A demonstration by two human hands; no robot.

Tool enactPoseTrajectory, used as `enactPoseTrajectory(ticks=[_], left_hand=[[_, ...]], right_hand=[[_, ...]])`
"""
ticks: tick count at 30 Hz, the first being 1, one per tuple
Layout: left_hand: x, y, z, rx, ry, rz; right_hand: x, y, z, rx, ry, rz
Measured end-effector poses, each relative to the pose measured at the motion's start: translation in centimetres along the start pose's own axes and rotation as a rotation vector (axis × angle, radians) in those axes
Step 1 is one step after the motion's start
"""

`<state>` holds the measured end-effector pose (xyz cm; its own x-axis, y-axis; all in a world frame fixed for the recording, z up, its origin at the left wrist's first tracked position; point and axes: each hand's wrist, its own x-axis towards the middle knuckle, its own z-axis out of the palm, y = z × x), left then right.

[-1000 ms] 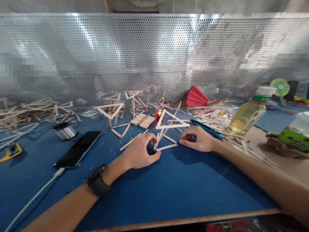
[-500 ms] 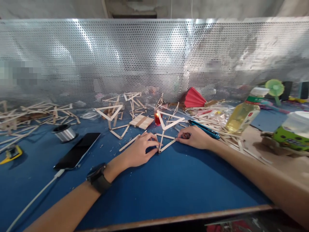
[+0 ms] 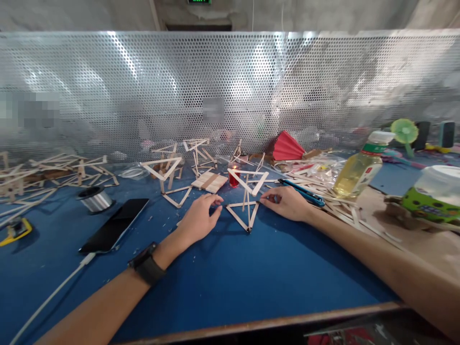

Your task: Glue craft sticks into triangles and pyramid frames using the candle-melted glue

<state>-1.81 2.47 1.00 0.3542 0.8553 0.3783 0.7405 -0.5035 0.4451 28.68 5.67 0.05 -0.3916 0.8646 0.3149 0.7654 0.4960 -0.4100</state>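
Observation:
A small craft-stick frame stands upright on the blue table, with a triangle at the bottom, another at the top and a thin post between them. Dark spots mark its lower corners. My right hand has thumb and forefinger closed at the right lower corner. To the left of the frame, apart from it, my left hand is open with fingers slightly curled. A similar stick frame stands farther back on the left. Behind the frame burns a candle in a red glass, partly hidden by the upper triangle.
Left lie a phone on a cable, a wire spool and a yellow tool. A bundle of sticks lies mid-table. Right are a blue utility knife, loose sticks, a bottle and a tub. Perforated metal stands behind.
My left hand has let go of the frame and drawn back left. The frame has turned, its near corner moving right. My right hand stays at its right corner.

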Motion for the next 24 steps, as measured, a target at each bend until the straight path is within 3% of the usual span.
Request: enactPoseTrajectory(ticks=[10, 20, 24], left_hand=[[0.14, -0.65, 0.48, 0.054, -0.107, 0.009], [0.21, -0.84, 0.69, 0.057, -0.102, 0.016], [0.02, -0.39, 0.71, 0.054, -0.04, 0.016]], right_hand=[[-0.03, 0.0, 0.42, 0.001, -0.031, 0.018], [-0.15, -0.72, 0.44, 0.032, 0.003, 0.011], [-0.13, -0.73, 0.53, 0.036, 0.001, 0.011]])
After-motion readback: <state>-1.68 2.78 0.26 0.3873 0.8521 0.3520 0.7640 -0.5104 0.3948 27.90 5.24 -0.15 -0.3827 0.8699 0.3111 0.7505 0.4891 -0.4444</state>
